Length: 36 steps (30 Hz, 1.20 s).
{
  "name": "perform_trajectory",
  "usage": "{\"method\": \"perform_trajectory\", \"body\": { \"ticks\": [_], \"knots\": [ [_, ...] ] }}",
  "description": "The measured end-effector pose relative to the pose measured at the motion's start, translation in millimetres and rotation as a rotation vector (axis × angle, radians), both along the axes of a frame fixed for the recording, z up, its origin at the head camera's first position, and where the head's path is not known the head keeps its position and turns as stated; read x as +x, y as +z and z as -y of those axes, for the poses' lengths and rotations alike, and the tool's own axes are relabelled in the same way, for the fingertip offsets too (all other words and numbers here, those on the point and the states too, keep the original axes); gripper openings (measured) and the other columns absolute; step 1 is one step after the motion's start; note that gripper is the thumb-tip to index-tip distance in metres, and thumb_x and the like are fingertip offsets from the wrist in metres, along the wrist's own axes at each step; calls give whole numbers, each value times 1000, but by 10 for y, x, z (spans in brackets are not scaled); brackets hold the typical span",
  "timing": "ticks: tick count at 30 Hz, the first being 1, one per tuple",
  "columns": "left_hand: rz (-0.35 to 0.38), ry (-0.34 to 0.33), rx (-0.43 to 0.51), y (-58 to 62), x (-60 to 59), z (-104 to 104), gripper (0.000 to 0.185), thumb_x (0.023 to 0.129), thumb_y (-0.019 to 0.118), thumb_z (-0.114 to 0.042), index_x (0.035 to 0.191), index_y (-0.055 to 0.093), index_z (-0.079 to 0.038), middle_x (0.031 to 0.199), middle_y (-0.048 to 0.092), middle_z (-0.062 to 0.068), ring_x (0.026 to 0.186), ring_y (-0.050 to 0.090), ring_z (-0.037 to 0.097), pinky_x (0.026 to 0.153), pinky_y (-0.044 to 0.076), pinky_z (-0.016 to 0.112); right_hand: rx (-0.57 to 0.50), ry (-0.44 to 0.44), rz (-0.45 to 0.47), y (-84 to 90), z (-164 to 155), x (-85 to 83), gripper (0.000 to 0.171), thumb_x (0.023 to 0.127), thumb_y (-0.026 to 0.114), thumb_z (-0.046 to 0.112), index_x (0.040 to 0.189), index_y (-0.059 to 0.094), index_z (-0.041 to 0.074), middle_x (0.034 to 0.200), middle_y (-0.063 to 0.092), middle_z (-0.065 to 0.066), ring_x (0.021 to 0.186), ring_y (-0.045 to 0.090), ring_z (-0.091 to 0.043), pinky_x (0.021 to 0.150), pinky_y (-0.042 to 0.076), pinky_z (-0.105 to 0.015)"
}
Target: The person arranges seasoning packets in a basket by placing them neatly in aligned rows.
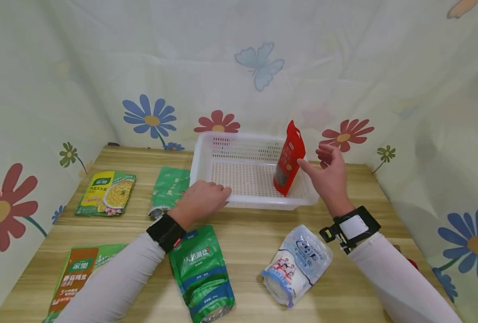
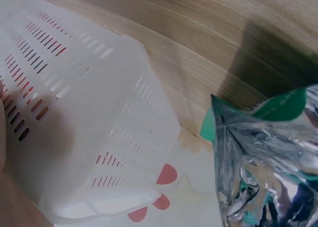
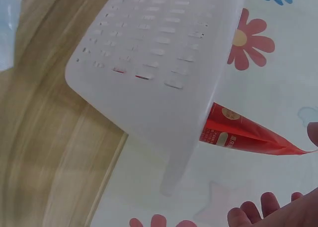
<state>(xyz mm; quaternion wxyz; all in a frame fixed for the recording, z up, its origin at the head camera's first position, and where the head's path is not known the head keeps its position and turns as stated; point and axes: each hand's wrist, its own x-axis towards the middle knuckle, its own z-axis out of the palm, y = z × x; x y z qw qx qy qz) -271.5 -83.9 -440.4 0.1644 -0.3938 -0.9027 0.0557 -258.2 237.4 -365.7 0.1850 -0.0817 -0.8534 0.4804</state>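
A white plastic basket [image 1: 243, 202] with slotted walls stands at the back of the table. My left hand [image 1: 205, 199] grips its near rim, left of the middle, with fingers bent over the edge. Inside the basket's right end, a red pouch [image 1: 290, 154] stands upright, leaning slightly. Beside the pouch is my right hand [image 1: 331, 177], its fingers spread apart from it and the thumb close to its edge. In the right wrist view the thumb [image 3: 313, 133] is near the tip of the red pouch [image 3: 238, 132]; whether they touch I cannot tell.
A small green pouch [image 1: 168, 188] lies left of the basket, with a yellow-green soup packet [image 1: 106, 193] farther left. Nearer are a brown-green packet [image 1: 75, 278], a large green salt pouch [image 1: 202, 273] and a blue-white bag [image 1: 297, 265]. Flowered cloth [image 1: 223, 80] walls the table.
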Motion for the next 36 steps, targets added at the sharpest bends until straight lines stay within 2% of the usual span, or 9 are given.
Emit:
{"method": "perform_trajectory", "body": {
  "ticks": [5,9,12,16,20,26,30,36],
  "knots": [
    [8,4,0,-12,5,-7,23,99,68,-36,103,63,-14,87,75,1,68,67,15,58,54,29,26,14,-35,-48,-40,182,67,93,76,38,146,44,12,149,53,-7,138,47,-25,118,40,-48],
    [-13,4,0,-15,-2,-2,23,98,69,-37,103,63,-15,86,75,1,69,67,15,58,55,29,75,31,-108,-68,-22,335,60,93,75,34,141,48,9,146,52,-9,137,45,-24,117,38,-49],
    [-22,-4,8,-12,-4,-1,23,98,69,-36,102,63,-15,86,74,1,68,67,15,58,55,29,109,47,-171,-102,-2,477,49,94,75,27,132,54,4,141,50,-13,134,43,-24,112,38,-50],
    [-18,-14,21,-14,8,0,22,98,69,-36,101,63,-14,84,74,1,66,66,14,57,54,29,144,66,-184,-187,44,700,35,94,75,21,119,61,2,137,50,-15,129,42,-24,102,38,-49],
    [-4,-9,19,-29,10,0,23,99,69,-37,102,63,-15,84,74,0,66,64,14,56,52,27,180,105,-122,-302,79,900,26,94,75,19,111,65,2,128,57,-14,119,46,-23,93,41,-45],
    [-8,-5,20,-44,-4,13,22,99,68,-37,102,63,-16,84,73,-1,66,65,14,56,51,27,241,168,23,-515,60,1124,16,93,76,20,103,70,9,104,59,-9,96,47,-19,76,42,-26],
    [-16,-21,28,-35,-7,-6,21,100,67,-36,101,63,-16,83,73,-1,66,65,13,56,52,27,287,181,121,-623,23,1241,12,90,80,20,95,72,13,96,58,-10,87,48,-20,69,41,-25],
    [-1,-5,18,-20,10,3,21,99,67,-36,101,62,-16,82,72,-1,64,63,14,53,49,26,406,258,358,-710,21,1401,16,90,79,27,87,68,17,86,57,-4,77,49,-16,63,41,-25]
  ]
}}
